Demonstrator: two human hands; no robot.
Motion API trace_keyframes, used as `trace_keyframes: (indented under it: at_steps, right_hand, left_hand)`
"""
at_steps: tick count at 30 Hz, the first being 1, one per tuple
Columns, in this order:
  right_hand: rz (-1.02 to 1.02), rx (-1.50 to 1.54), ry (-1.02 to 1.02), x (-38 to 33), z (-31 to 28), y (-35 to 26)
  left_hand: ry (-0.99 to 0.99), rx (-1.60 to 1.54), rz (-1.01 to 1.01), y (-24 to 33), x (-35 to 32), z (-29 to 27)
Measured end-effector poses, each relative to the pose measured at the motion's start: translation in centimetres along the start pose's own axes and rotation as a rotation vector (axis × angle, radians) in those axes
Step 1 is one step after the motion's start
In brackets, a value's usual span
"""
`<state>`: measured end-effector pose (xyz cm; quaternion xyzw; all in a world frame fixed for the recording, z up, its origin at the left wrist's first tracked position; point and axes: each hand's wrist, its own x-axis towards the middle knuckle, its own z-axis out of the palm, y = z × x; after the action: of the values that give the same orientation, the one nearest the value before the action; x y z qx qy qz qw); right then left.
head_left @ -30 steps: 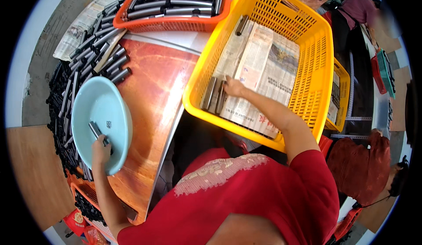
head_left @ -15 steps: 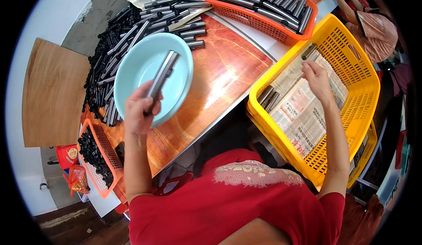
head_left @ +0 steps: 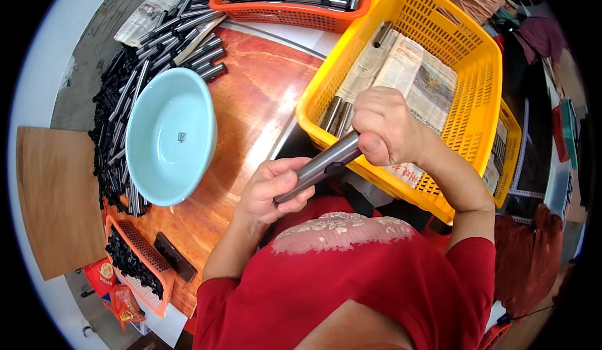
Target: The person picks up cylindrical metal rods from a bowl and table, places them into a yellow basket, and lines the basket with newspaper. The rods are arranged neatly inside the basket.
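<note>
A dark grey metal tube (head_left: 316,171) with a small black piece on its side slants in front of my chest, close to the yellow basket's near left edge. My left hand (head_left: 271,190) pinches its lower end between thumb and fingers. Around the upper end my right hand (head_left: 389,127) is closed, and its fingers hide that end. The yellow plastic basket (head_left: 483,61) is lined with newspaper (head_left: 401,61). Inside lie two metal tubes (head_left: 337,115) near its left corner and another tube (head_left: 381,34) farther back.
A light blue basin (head_left: 175,168) stands on the wooden table (head_left: 251,74), beside piled tubes with black parts (head_left: 119,99). An orange basket (head_left: 282,16) of tubes is at the back. Near left are a small basket (head_left: 166,284) of black pieces and a dark phone (head_left: 175,257).
My left hand has brought the tube from above the basin rightward and nearer to me. From over the yellow basket, my right hand has come to grip its other end. The view has shifted.
</note>
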<state>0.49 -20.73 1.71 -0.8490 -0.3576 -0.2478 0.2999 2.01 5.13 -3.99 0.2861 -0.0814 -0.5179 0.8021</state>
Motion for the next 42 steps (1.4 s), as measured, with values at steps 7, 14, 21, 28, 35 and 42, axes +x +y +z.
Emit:
trace_keyframes:
  at_steps: [7,14,21,28,35,42]
  right_hand:
    - [0.664,0.116,0.02,-5.5,0.8,-3.3]
    - [1.093,0.309,-0.07,-7.4,0.5,-2.7]
    - [0.941,0.607,0.385,-3.9,-1.1,-2.0]
    - [1.045,0.444,0.28,-7.0,-2.0,7.6]
    - [1.546,0.649,-0.031,-17.0,9.9,15.8]
    - [1.734,0.721,-0.045,-19.6,15.7,18.1]
  left_hand:
    - [0.156,0.536,-0.12,0.2,1.1,3.0]
    - [0.13,0.929,0.029,-0.9,2.5,4.1]
    - [0.129,1.242,0.647,-1.4,7.2,5.2]
    - [0.187,1.288,0.687,-2.6,6.7,0.0]
    - [0.476,1.079,0.419,-2.8,3.2,-3.1]
    - [0.584,0.929,0.265,-3.8,1.6,-4.3]
